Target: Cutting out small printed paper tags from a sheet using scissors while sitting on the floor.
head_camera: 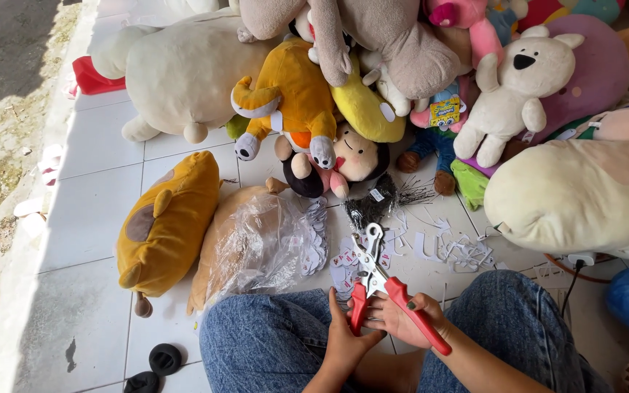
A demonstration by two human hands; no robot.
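Note:
I sit on a white tiled floor (89,211) with my knees in blue jeans. Both hands hold a pair of red-handled metal pliers (371,271) whose silver head points away from me. My left hand (343,336) grips the left red handle from below. My right hand (404,317) wraps around the right handle, which sticks out past my wrist. Just beyond the pliers' head lie several small white paper tags (343,263) with red marks.
A big pile of plush toys (373,87) fills the far side. A brown cushion toy (169,222) and a clear plastic bag (267,244) lie at left. Cut paper scraps (453,249) lie at right. Two black discs (163,359) sit near my left knee. A concrete strip (1,145) borders the tiles.

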